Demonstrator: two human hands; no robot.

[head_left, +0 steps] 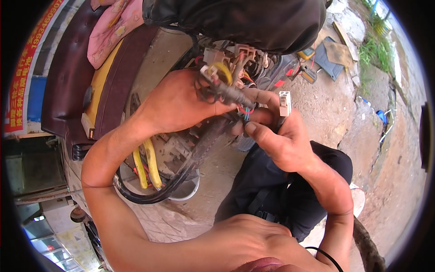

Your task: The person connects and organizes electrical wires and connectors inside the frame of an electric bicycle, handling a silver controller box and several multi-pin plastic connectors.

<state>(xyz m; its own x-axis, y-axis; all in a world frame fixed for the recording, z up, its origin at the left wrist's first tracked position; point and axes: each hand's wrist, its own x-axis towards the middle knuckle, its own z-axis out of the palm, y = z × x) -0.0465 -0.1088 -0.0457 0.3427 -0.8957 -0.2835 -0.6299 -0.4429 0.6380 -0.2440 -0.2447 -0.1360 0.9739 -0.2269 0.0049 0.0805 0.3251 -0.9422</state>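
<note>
My left hand (179, 102) is closed round a wrapped wire harness (231, 94), its fingertips partly hidden behind the bundle. Thin coloured wires (246, 112) come out of the harness end, and my right hand (283, 138) pinches them between thumb and fingers. A white plastic connector (284, 103) stands up from between the right hand's fingers. More connectors (244, 52) and tangled wires, one yellow, crowd just beyond my left hand. They hang by a vehicle frame, below a black padded seat (235, 20).
Below my left forearm is a tool with yellow handles (152, 165), near a curved black tube (154, 197) and a white bucket (186, 188). A maroon sofa (68, 68) with a pink cloth (115, 34) stands left. Cardboard (337, 53) and a yellow meter (306, 53) lie at far right.
</note>
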